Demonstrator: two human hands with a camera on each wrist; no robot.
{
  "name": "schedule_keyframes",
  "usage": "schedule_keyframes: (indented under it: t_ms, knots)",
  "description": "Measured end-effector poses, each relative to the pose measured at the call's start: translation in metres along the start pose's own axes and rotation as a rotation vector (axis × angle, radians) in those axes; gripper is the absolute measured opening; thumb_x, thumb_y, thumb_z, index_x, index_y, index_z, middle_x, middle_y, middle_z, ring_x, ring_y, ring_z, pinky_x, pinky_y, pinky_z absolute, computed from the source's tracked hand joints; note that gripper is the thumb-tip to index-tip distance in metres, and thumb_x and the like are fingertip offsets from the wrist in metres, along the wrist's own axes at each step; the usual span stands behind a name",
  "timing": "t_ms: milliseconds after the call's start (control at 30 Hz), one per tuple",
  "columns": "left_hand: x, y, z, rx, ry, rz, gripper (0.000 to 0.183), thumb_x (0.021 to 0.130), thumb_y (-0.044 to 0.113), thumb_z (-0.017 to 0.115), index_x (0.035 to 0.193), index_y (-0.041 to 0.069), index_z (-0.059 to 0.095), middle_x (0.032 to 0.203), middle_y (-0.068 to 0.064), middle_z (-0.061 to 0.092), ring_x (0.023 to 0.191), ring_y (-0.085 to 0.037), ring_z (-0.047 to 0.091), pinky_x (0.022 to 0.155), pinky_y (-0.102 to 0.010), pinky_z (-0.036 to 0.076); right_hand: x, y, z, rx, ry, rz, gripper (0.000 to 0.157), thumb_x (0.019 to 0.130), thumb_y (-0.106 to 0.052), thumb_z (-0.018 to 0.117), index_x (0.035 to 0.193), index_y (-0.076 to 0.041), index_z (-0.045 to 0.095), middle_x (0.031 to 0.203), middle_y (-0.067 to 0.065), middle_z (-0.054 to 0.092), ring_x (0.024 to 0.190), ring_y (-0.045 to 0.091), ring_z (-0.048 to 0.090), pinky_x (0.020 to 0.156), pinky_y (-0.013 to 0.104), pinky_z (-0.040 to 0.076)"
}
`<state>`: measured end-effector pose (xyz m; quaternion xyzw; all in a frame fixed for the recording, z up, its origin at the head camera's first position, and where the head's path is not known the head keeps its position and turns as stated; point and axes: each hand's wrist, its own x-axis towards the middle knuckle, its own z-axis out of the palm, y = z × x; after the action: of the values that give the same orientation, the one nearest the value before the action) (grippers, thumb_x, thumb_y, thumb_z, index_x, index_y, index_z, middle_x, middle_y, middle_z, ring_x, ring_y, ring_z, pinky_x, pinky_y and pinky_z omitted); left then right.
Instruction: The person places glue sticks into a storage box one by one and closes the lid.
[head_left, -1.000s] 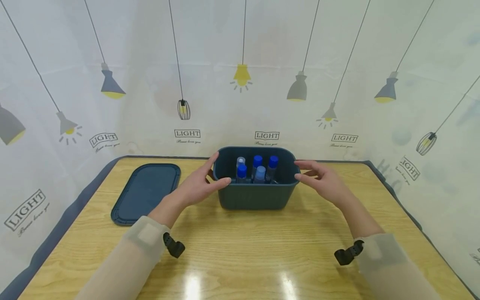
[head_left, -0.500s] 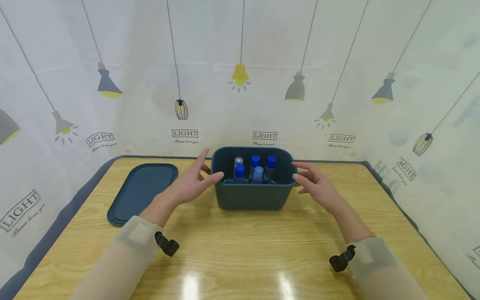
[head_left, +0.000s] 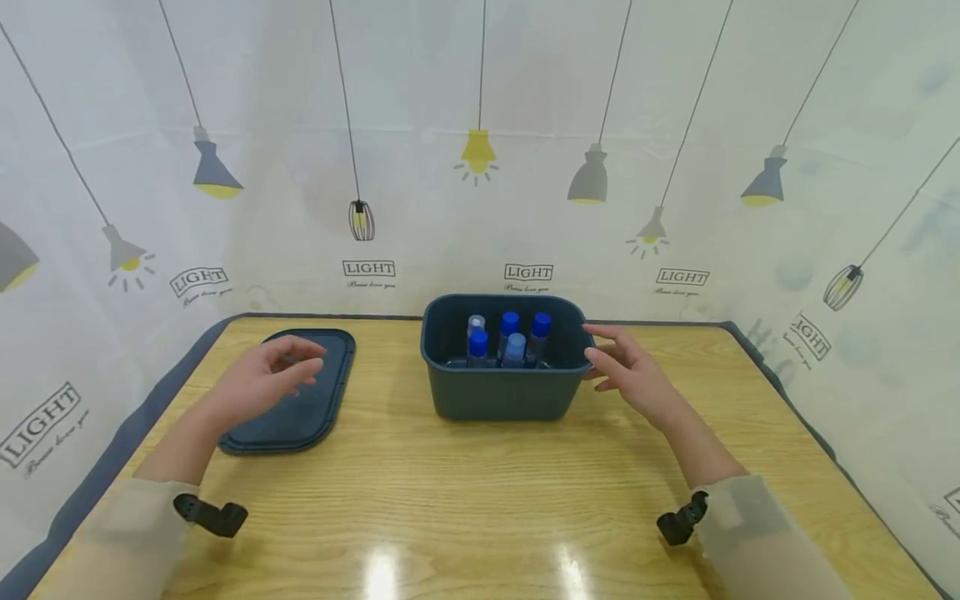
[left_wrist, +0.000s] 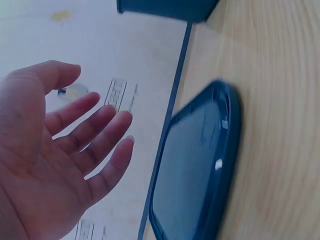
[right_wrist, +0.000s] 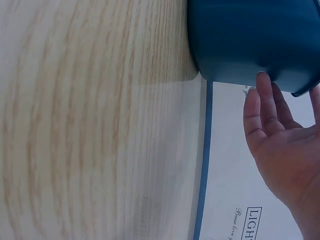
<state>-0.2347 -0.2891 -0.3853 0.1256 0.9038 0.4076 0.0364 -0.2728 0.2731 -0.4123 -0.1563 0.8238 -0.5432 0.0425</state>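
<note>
My left hand [head_left: 262, 379] is over the flat dark blue lid [head_left: 337, 392] on the table's left side, its fingers loosely bent and holding nothing. The left wrist view shows the palm and fingers apart from the lid [left_wrist: 187, 175]. A deep dark blue bin [head_left: 502, 396] stands upright near the back edge. Inside it are several slim clear bottles; most have blue caps, such as the front left bottle [head_left: 477, 346]. My right hand [head_left: 633, 375] is at the bin's right end, with thumb and forefinger at the rim. In the right wrist view its relaxed fingers [right_wrist: 267, 100] reach the bin's end wall.
The wooden table [head_left: 450, 500] extends in front of the bin and lid. A white curtain [head_left: 300, 125] printed with lamps hangs close behind the table and along both sides. Each wrist wears a small black camera, such as the left wrist camera [head_left: 213, 515].
My left hand has left the bin's left end and moved left over the lid. The right hand stays at the bin's right end. The bin and lid have not moved on the table.
</note>
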Motion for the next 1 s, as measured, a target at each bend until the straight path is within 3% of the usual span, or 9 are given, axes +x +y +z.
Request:
schedule_keyframes:
  t_ms: [100,267,500,667,1000]
  knots:
    - [-0.015,-0.020,-0.015,0.030,0.006,-0.035,0.051,0.114,0.044,0.059,0.152,0.009,0.061,0.144,-0.019,0.067,0.115,-0.018,0.074,0.091,-0.041,0.063,0.000,0.000,0.000,-0.004,-0.006,-0.009,0.055,0.118,-0.033,0.053,0.169,-0.020,0.040,0.159,0.028,0.055,0.107,0.010,0.075,0.091,0.034,0.062]
    - [-0.034,-0.056,-0.038,0.111,0.006,-0.103,0.055,0.113,0.045,0.061,0.153,0.007,0.060,0.142,-0.021,0.067,0.108,-0.010,0.074,0.084,-0.035,0.063,0.000,-0.002,0.000,0.005,-0.007,-0.014,0.054,0.117,-0.033,0.053,0.169,-0.020,0.040,0.158,0.028,0.056,0.109,0.018,0.077,0.091,0.035,0.062]
    - [-0.054,-0.100,-0.058,0.153,-0.047,-0.223,0.057,0.111,0.041,0.066,0.151,0.000,0.059,0.135,-0.023,0.066,0.104,-0.020,0.069,0.077,-0.033,0.062,-0.001,-0.002,0.000,0.011,-0.005,-0.004,0.054,0.117,-0.033,0.054,0.168,-0.020,0.040,0.155,0.028,0.057,0.112,0.029,0.077,0.091,0.036,0.062]
    - [-0.057,-0.112,-0.059,0.149,-0.098,-0.251,0.055,0.111,0.036,0.068,0.150,-0.002,0.059,0.127,-0.019,0.070,0.096,-0.019,0.069,0.076,-0.032,0.061,-0.002,-0.002,0.000,0.002,-0.010,-0.003,0.055,0.117,-0.034,0.054,0.169,-0.021,0.040,0.155,0.028,0.057,0.113,0.031,0.076,0.092,0.037,0.062]
    - [-0.051,-0.116,-0.054,0.301,-0.057,-0.212,0.031,0.109,0.018,0.066,0.135,0.001,0.070,0.120,-0.022,0.071,0.095,-0.021,0.067,0.074,-0.037,0.053,-0.002,-0.003,0.000,0.010,-0.010,0.004,0.055,0.117,-0.035,0.053,0.169,-0.022,0.040,0.156,0.028,0.056,0.114,0.032,0.076,0.092,0.038,0.062]
